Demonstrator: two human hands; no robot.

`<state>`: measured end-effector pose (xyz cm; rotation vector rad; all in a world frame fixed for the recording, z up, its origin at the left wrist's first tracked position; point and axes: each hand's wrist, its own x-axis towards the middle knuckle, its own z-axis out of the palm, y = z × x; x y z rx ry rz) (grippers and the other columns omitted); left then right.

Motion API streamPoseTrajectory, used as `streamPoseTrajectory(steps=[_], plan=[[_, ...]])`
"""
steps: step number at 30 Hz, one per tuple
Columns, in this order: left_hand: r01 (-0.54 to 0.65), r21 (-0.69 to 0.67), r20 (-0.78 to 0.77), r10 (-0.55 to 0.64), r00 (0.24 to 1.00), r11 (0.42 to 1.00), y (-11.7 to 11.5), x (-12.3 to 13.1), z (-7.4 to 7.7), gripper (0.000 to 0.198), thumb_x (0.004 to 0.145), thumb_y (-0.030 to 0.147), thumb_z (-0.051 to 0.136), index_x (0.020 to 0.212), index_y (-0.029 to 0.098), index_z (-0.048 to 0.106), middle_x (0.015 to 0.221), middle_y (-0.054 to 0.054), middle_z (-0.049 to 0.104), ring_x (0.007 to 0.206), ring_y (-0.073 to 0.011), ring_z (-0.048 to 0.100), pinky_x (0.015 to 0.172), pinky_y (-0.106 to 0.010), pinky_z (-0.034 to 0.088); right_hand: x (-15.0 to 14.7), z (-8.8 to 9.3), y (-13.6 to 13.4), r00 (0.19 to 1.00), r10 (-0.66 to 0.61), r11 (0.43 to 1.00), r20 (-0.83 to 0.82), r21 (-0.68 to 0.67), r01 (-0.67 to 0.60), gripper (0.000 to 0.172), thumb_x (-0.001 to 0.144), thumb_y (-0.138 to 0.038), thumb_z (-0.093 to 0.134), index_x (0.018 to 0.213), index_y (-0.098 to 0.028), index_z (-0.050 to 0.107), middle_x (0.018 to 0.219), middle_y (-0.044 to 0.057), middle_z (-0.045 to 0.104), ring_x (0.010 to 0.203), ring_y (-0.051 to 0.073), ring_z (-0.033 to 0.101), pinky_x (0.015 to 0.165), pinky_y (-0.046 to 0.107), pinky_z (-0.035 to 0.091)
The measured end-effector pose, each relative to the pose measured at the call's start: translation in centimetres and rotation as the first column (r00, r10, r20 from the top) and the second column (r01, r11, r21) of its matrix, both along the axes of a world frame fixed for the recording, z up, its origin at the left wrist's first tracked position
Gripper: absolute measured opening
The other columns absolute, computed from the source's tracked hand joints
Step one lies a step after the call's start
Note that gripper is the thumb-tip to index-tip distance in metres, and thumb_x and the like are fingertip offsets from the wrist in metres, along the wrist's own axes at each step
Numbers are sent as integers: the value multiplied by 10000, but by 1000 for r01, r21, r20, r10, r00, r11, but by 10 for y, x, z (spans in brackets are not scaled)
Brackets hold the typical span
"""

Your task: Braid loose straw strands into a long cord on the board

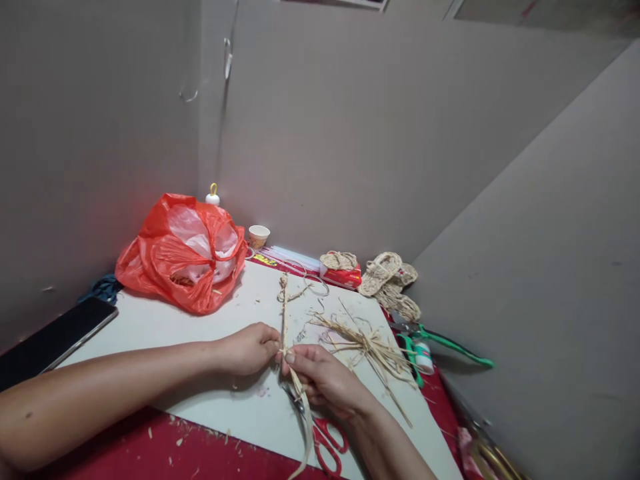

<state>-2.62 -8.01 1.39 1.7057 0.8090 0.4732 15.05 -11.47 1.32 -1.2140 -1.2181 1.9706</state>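
Head view, right grip [323,377] pinching straw strand [285,320], left grip [253,348] curled beside it, hold unclear

We see the bag [150,257] as thin, crinkled, glossy plastic, the phone [55,340] as smooth and shiny. The straw [369,342] looks dry and matt, the cord [285,317] rough and fibrous, the sandals [381,270] coarsely woven. We find smooth red plastic on the scissors' [325,435] handles, a matt white board [255,300], and matt grey walls [325,133].
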Motion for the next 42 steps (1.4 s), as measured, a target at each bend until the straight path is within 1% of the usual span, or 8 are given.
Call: streamPoseTrajectory(steps=[7, 11, 17, 26, 31, 35, 39, 42], plan=[[25, -345, 19, -19, 1000, 938, 4, -1, 0, 305, 769, 412, 507, 697, 130, 596, 409, 97, 281, 347, -45, 169, 378, -221, 109, -1, -4, -2, 989, 25, 986, 149, 160, -49, 311, 811, -437, 553, 724, -139, 576, 432, -95, 306, 359, 35, 178, 368, 195, 105], [66, -427, 39, -54, 998, 902, 8, -3, 3, 304, 727, 424, 589, 713, 122, 619, 377, 101, 277, 318, -38, 163, 348, -223, 89, 1, -1, -1, 975, 50, 980, 218, 177, -90, 307, 835, -428, 518, 725, -146, 573, 451, -87, 309, 388, 48, 199, 391, 196, 146], [126, -639, 100, -81, 992, 759, 13, -2, 3, 215, 723, 356, 582, 719, 141, 596, 353, 110, 246, 313, -42, 111, 329, -211, 60, 2, 7, 0, 938, 71, 953, 340, 255, -165, 273, 850, -384, 491, 740, -148, 571, 536, -58, 364, 479, 74, 274, 454, 195, 239], [-71, -317, -55, 56, 997, 946, 3, 8, -7, 182, 729, 272, 484, 614, 142, 537, 421, 79, 339, 387, -45, 220, 402, -207, 145, 6, 13, -6, 804, -116, 852, 583, 474, -221, 273, 862, -306, 437, 641, -168, 522, 595, -20, 461, 576, 107, 388, 533, 213, 304], [-70, -271, -24, 66, 998, 960, 1, 10, -11, 184, 719, 285, 484, 621, 138, 534, 497, 58, 424, 456, -58, 292, 452, -209, 207, -2, 16, -12, 840, -148, 929, 522, 364, -63, 265, 838, -294, 447, 599, -179, 461, 493, -47, 400, 455, 83, 327, 441, 204, 253], [-72, -347, 59, 99, 993, 935, -3, 10, -7, 141, 697, 232, 476, 584, 149, 485, 487, 58, 446, 447, -54, 328, 459, -196, 242, -18, 8, -21, 875, -99, 941, 475, 330, -73, 311, 870, -317, 384, 616, -174, 493, 490, -11, 529, 436, 88, 403, 457, 200, 302], [-102, -440, 60, 142, 988, 892, -5, 8, -4, 171, 706, 262, 497, 571, 171, 445, 384, 98, 301, 350, -42, 201, 380, -202, 137, -30, 2, -28, 682, -237, 838, 692, 501, -217, 261, 840, -226, 392, 628, -168, 532, 585, 39, 603, 532, 126, 501, 500, 222, 296], [-92, -472, 88, 151, 985, 877, -5, 6, -5, 219, 725, 339, 526, 593, 180, 454, 363, 102, 286, 321, -47, 186, 347, -214, 111, -33, 4, -31, 499, -293, 781, 815, 506, -368, 236, 832, -190, 394, 728, -161, 603, 652, 86, 658, 541, 153, 543, 514, 258, 261]])
